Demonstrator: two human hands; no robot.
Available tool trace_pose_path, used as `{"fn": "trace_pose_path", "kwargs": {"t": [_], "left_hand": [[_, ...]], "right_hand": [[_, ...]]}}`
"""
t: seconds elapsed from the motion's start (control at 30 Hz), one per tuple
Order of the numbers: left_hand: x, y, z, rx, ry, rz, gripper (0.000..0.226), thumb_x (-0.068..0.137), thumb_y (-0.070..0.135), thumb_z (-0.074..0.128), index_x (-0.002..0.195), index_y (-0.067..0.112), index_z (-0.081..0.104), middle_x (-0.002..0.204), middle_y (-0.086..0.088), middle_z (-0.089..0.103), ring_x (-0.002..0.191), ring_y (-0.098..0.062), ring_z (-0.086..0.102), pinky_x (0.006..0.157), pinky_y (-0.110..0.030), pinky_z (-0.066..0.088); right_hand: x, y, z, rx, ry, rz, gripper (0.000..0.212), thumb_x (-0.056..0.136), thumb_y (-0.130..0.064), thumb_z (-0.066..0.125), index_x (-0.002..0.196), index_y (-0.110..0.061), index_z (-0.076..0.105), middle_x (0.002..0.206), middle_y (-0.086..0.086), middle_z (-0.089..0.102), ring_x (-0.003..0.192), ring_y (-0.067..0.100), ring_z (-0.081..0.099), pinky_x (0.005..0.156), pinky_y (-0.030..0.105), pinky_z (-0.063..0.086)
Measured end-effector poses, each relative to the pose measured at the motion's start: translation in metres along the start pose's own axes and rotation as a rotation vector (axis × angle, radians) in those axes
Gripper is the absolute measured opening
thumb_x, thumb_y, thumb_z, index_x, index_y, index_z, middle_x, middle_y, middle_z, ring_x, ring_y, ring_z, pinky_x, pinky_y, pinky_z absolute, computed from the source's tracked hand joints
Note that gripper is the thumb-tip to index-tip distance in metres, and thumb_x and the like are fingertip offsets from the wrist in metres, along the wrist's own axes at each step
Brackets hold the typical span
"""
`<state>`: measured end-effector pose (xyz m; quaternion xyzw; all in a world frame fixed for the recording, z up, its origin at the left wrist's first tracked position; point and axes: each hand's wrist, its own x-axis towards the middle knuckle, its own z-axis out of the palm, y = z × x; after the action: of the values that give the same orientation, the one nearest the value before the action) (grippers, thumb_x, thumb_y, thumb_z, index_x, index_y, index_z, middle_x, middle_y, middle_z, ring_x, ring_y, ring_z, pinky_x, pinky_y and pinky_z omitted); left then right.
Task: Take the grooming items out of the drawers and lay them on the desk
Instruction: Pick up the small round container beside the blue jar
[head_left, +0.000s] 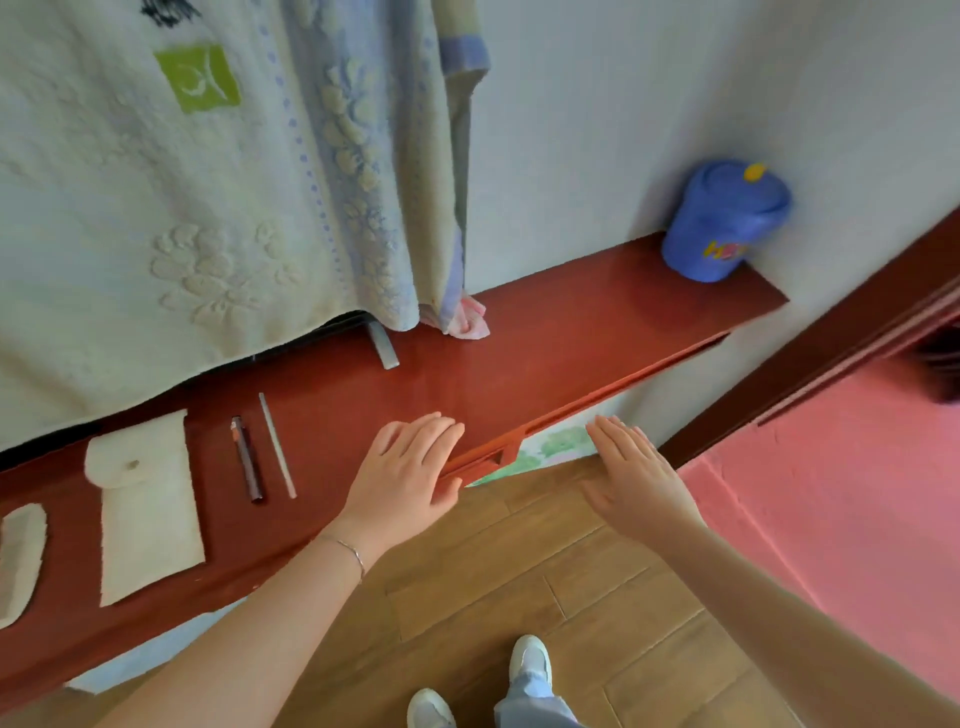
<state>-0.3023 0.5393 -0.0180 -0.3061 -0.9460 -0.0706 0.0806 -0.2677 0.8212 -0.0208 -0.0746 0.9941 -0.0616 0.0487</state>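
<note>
On the red desk (545, 332) lie a white pouch (145, 499), a dark brown pen-like stick (247, 457), a thin pale stick (277, 446) and, at the far left, a pale comb-like item (18, 561). A drawer (519, 447) under the desk's front edge stands slightly ajar, showing a green-patterned lining (556, 447). My left hand (410, 467) rests flat, fingers straight, on the desk edge and the drawer front. Beside the drawer, my right hand (634, 478) hovers with straight fingers and holds nothing.
A large cream and blue blanket (208, 182) hangs over the back of the desk. A blue lidded tub (724, 221) stands in the far right corner, a pink cloth (467, 319) near the blanket's hem. Wooden floor and a pink surface (831, 493) lie to the right.
</note>
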Motion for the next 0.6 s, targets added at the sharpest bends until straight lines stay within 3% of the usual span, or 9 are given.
{"fn": "trace_pose_path", "kwargs": {"t": [0.1, 0.3, 0.6], "left_hand": [[0.037, 0.028, 0.001, -0.048, 0.001, 0.087, 0.049, 0.08, 0.037, 0.052, 0.122, 0.012, 0.055, 0.118, 0.0, 0.059, 0.108, -0.016, 0.057, 0.094, -0.034, 0.036], [0.103, 0.085, 0.006, -0.073, -0.049, 0.222, 0.051, 0.082, 0.042, 0.042, 0.123, 0.013, 0.053, 0.119, -0.001, 0.06, 0.109, -0.016, 0.058, 0.09, -0.037, 0.046], [0.173, 0.142, 0.008, -0.044, -0.038, 0.239, 0.051, 0.083, 0.043, 0.042, 0.121, 0.012, 0.056, 0.119, -0.002, 0.061, 0.111, -0.017, 0.057, 0.093, -0.037, 0.046]], "right_hand": [[-0.031, 0.038, -0.02, 0.02, 0.033, 0.12, 0.07, 0.091, -0.035, 0.048, 0.148, -0.013, 0.015, 0.156, 0.001, 0.018, 0.145, 0.015, 0.008, 0.113, 0.026, -0.007], [-0.084, 0.108, -0.037, 0.029, 0.058, 0.306, 0.07, 0.091, -0.039, 0.047, 0.149, -0.014, 0.015, 0.156, 0.002, 0.018, 0.145, 0.014, 0.008, 0.115, 0.025, -0.005], [-0.088, 0.179, -0.061, 0.055, 0.118, 0.333, 0.065, 0.095, -0.04, 0.04, 0.149, -0.02, 0.01, 0.157, -0.004, 0.014, 0.145, 0.011, 0.006, 0.11, 0.021, -0.009]]}}
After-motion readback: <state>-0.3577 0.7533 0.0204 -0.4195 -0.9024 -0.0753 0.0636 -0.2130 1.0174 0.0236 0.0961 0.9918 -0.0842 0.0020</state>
